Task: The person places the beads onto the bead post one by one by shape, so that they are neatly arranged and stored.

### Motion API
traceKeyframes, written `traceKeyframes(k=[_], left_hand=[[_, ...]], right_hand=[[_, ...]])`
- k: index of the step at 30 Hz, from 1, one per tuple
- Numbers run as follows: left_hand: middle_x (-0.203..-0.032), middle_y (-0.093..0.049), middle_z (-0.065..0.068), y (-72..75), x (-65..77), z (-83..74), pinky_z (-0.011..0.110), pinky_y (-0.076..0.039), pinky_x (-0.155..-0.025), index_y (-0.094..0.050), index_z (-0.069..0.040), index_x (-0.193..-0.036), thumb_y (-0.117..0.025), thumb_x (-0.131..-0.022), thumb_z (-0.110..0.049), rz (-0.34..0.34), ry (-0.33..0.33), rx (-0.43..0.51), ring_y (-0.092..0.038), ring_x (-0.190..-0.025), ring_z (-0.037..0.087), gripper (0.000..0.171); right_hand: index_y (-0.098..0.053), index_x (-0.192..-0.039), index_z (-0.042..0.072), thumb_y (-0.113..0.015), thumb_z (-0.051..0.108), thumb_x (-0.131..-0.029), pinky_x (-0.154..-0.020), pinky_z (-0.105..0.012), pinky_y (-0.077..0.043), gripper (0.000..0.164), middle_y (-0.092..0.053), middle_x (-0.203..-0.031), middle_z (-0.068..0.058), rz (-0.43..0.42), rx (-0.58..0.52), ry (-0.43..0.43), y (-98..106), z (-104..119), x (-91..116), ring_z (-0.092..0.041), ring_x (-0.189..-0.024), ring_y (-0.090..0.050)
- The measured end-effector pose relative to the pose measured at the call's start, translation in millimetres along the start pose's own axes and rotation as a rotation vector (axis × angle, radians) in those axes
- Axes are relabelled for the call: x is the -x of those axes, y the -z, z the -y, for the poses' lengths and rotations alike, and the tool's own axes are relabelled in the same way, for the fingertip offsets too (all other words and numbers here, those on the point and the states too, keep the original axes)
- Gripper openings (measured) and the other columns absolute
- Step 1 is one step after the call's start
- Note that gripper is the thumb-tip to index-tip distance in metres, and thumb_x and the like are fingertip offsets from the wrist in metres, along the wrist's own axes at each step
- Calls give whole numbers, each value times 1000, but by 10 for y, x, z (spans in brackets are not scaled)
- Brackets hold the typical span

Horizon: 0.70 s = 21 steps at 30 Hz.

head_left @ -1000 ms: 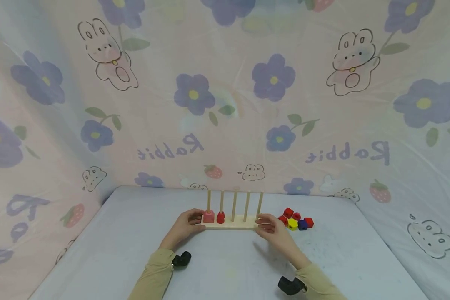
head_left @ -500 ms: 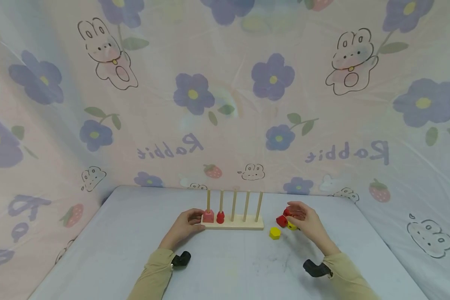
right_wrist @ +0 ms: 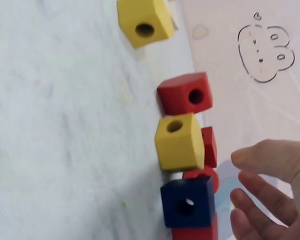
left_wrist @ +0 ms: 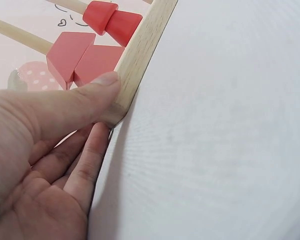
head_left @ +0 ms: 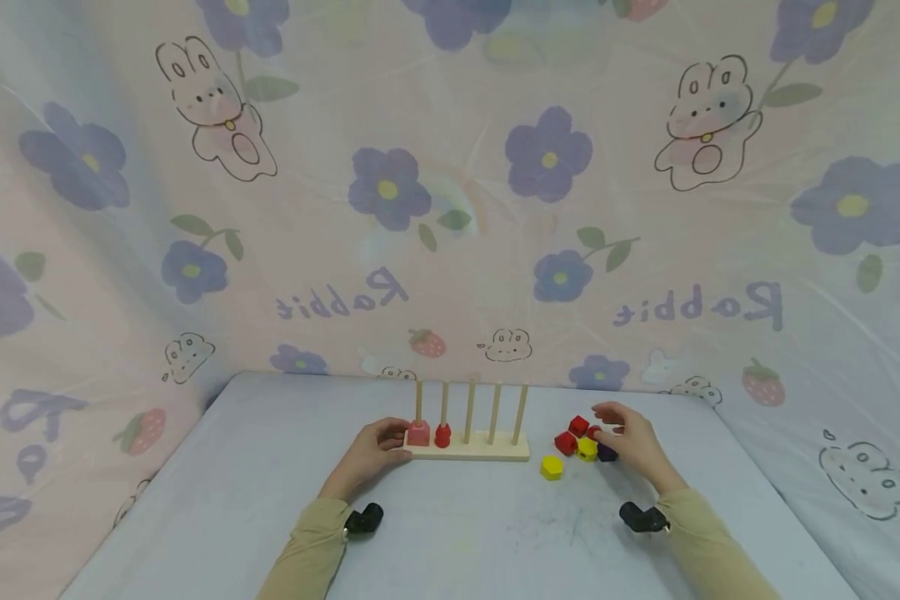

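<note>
My left hand (head_left: 371,454) grips the left end of a wooden peg stand (head_left: 480,452), its thumb against the base edge in the left wrist view. On the stand's first peg from the left sit pink beads (head_left: 418,433), and on the second red beads (head_left: 442,436). The other pegs are bare. My right hand (head_left: 633,442) hovers with parted fingers beside a cluster of loose beads, nothing held. In the right wrist view, a dark blue bead (right_wrist: 190,202), a yellow bead (right_wrist: 180,145) and a red bead (right_wrist: 185,95) lie near its fingertips.
Another yellow bead (head_left: 552,467) lies apart, between the cluster and the stand's right end. More red beads (head_left: 579,426) belong to the cluster, partly hidden by the right hand. A patterned cloth (head_left: 450,250) hangs behind the white table (head_left: 450,533).
My right hand has gone from the stand's right end to the bead cluster, then slightly farther right. The separate yellow bead has come into view. My left hand stays on the stand.
</note>
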<state>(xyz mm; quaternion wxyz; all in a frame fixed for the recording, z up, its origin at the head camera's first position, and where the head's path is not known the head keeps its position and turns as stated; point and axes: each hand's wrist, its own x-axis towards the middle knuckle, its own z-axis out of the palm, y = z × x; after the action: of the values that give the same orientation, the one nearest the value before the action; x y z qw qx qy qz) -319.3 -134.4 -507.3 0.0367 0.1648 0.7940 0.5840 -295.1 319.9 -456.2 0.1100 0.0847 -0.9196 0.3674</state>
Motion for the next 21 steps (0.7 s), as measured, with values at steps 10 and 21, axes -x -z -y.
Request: traceKeyframes(k=[10,21], left_hand=[[-118,-60,13,14,7,0,33,-51,-91,-57,-4,-125,-77,-80,-6,12,17,-22,-59,-109,28,49],[-117,-60,13,21,0,5,33,-52,-90,-57,-3,-124,-77,-80,-5,17,10,-33,-60,-107,28,48]], right_hand=[[-58,-121,-4,-65,5,-90,-91,-58,-45,33,-60,-116,-24,47,73,-17,-1,-81,-75,-42,-107,-54],[-64,-114,-3,-62,9,-92,-88,-54,-49,25,-64,-107,-21,80,129,-85,-45,-106,-61,-41,-102,-56]])
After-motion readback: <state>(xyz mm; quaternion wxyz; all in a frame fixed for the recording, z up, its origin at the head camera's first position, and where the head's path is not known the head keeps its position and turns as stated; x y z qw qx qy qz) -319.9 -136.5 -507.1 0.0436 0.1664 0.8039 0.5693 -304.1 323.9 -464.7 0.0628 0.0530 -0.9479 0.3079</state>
